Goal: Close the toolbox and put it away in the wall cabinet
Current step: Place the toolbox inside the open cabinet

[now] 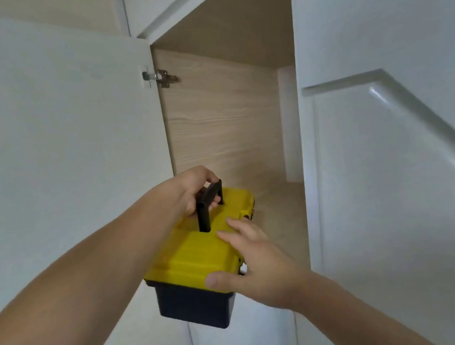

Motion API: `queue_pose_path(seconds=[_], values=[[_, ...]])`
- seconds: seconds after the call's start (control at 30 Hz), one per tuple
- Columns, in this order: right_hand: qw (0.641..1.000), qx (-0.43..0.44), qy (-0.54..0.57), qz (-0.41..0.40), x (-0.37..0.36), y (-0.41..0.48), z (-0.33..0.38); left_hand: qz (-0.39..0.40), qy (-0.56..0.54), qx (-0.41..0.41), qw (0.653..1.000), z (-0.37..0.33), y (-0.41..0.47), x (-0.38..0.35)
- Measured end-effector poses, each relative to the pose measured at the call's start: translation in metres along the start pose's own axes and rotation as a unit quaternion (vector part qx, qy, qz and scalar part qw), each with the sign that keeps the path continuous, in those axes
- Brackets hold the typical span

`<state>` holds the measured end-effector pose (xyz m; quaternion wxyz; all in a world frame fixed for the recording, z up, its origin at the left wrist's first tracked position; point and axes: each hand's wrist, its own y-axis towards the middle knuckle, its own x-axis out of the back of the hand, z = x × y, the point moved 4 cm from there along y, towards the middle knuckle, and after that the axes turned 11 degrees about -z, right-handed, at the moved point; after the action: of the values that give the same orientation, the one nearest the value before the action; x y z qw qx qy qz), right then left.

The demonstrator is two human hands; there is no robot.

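The toolbox (193, 257) has a yellow lid, a dark blue body and an upright black handle (209, 205). Its lid is down. It hangs in the air at the mouth of the wall cabinet (223, 121), with its far end over the cabinet's wooden floor. My left hand (191, 192) is closed around the black handle and carries the box. My right hand (254, 260) lies on the near right corner of the lid, with the thumb pressed on the front edge and the fingers spread flat on top.
The cabinet's white door (60, 134) stands swung out to the left on a metal hinge (163, 78). A white panelled door (394, 153) borders the opening on the right. The wood-grain interior is bare, with a shelf floor (282, 211) behind the box.
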<state>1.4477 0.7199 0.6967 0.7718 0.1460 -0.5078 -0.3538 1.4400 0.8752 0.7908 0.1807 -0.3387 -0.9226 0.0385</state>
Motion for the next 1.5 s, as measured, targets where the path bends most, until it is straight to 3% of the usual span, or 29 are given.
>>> queue_pose_path(seconds=[0.33,0.73,0.93,1.1,1.2,1.33,1.4,1.5], values=[[0.982,-0.08,-0.169,-0.014,-0.029,0.078,-0.066,0.139,-0.008,-0.036,0.99,-0.029,0.145,-0.085],[0.956,-0.144,-0.253,-0.04,-0.036,0.095,-0.107,0.252,0.019,-0.08,0.964,-0.036,0.181,-0.16],[0.954,-0.148,-0.256,-0.05,-0.039,0.095,-0.111,0.249,0.02,-0.128,0.96,-0.034,0.192,-0.166],[0.949,-0.129,-0.277,-0.08,-0.046,0.091,-0.109,0.126,0.093,-0.287,0.945,-0.023,0.219,-0.13],[0.945,-0.097,-0.295,-0.104,-0.052,0.088,-0.104,0.152,0.089,-0.315,0.933,-0.001,0.218,-0.101],[0.951,-0.083,-0.277,-0.111,-0.052,0.084,-0.103,0.249,0.063,-0.389,0.885,0.046,0.188,-0.062],[0.952,-0.079,-0.271,-0.113,-0.052,0.083,-0.103,0.268,0.111,-0.475,0.831,0.071,0.173,-0.048],[0.951,-0.076,-0.276,-0.115,-0.053,0.083,-0.106,0.197,0.191,-0.619,0.736,0.087,0.163,-0.043]])
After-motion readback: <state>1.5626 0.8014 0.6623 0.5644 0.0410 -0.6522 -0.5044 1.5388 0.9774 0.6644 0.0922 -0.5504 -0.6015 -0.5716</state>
